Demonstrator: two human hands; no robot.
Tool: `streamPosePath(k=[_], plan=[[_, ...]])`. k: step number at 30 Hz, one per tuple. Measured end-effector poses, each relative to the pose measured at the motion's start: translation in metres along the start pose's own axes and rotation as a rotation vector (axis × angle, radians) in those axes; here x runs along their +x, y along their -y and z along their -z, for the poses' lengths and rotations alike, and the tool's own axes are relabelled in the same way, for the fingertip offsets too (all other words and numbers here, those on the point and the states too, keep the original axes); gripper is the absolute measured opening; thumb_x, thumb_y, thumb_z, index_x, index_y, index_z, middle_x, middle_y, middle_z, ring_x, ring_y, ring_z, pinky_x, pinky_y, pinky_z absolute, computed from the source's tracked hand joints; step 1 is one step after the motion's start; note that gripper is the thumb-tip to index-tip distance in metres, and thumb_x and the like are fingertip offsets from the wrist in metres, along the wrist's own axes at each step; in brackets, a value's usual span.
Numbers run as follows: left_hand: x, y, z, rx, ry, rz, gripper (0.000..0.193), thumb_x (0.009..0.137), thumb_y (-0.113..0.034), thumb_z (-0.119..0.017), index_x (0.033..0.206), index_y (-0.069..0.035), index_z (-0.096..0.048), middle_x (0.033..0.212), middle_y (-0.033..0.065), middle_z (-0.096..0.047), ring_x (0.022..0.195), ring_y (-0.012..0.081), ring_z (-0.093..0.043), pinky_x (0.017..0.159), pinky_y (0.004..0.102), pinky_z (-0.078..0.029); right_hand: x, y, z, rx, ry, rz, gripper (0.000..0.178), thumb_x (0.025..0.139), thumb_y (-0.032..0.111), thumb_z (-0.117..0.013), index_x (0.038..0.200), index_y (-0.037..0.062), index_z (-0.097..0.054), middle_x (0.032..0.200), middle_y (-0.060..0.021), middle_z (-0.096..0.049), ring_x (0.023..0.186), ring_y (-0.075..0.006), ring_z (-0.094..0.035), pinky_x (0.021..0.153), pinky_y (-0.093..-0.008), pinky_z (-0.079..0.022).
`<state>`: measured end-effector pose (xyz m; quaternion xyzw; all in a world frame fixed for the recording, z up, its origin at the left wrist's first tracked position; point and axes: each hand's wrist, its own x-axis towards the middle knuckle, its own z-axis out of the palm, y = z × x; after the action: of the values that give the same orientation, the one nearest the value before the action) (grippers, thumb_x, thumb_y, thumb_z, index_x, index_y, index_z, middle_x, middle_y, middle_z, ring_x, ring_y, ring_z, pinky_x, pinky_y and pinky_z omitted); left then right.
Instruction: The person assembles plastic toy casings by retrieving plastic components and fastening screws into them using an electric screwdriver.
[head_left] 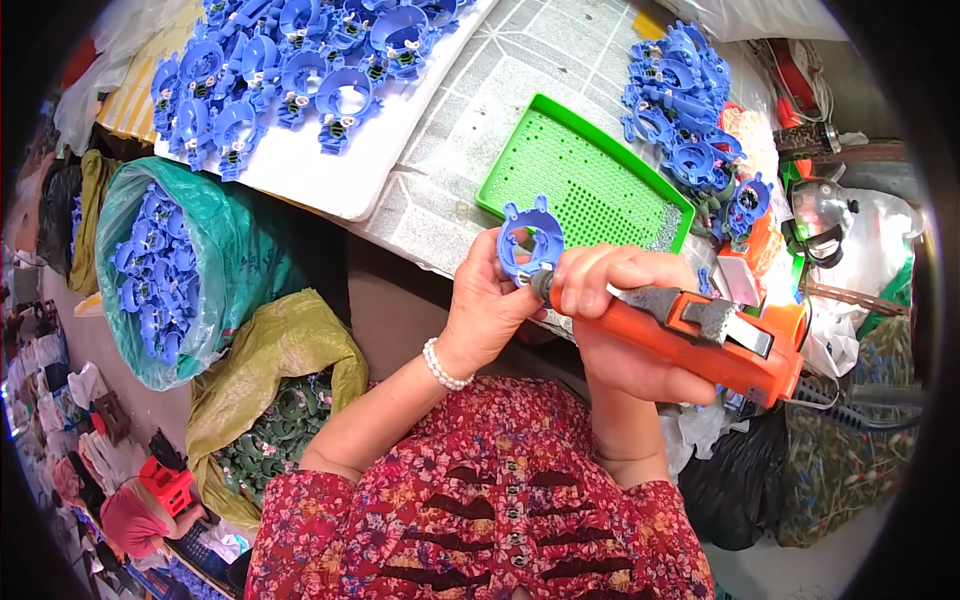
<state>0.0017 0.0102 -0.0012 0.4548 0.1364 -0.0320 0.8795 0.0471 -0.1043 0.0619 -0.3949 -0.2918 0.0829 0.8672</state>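
Observation:
My left hand [470,318] pinches a blue plastic ring-shaped part [507,242] with small ear-like tabs, held upright in front of my chest. Around an orange electric screwdriver [650,335], the fingers of my right hand [640,268] are closed. Grey cloth is wrapped on the tool's metal lever. Its dark nose meets the lower edge of the blue part, beside my left fingertips; the exact tip is hidden. Just beyond my hands lies a green perforated tray [515,150] with tiny pale bits in its right corner.
Many similar blue parts cover a white board [330,190] at far left; another pile [680,90] lies at far right. A teal bag [270,250] of blue parts and an olive sack [310,325] of dark green pieces stand at left. Tools and bags crowd the right.

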Motion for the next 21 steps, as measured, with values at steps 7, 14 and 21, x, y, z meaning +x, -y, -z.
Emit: streamPosePath(k=[7,14,21], plan=[[-0.001,0.002,-0.010,0.044,-0.073,-0.065,0.048,0.078,-0.004,-0.068,0.116,-0.004,-0.039,0.098,0.0051,-0.057,0.077,0.0089,-0.058,0.057,0.0211,-0.051,0.001,0.002,0.001,-0.020,0.041,0.040,0.078,0.067,0.067,-0.065,0.105,0.0004,-0.053,0.081,-0.0099,-0.056,0.073,-0.0223,-0.053,0.070,-0.0353,-0.043],[0.000,-0.003,0.000,0.000,-0.074,-0.058,0.047,0.077,-0.004,-0.069,0.114,-0.006,-0.041,0.090,0.0043,-0.057,0.068,0.0086,-0.057,0.054,0.0219,-0.050,0.002,-0.006,-0.011,-0.147,-0.132,0.060,0.091,0.064,0.083,-0.047,0.102,0.0006,-0.055,0.070,-0.0106,-0.056,0.064,-0.0241,-0.054,0.063,-0.0381,-0.045],[0.005,-0.008,0.017,-0.050,-0.111,-0.038,0.046,0.074,-0.002,-0.066,0.112,-0.004,-0.042,0.083,0.0035,-0.054,0.064,0.0092,-0.056,0.050,0.0246,-0.050,0.001,0.019,0.007,-0.157,-0.101,0.105,0.087,0.068,0.078,-0.051,0.111,0.0026,-0.049,0.074,-0.0064,-0.052,0.066,-0.0189,-0.048,0.061,-0.0322,-0.037]])
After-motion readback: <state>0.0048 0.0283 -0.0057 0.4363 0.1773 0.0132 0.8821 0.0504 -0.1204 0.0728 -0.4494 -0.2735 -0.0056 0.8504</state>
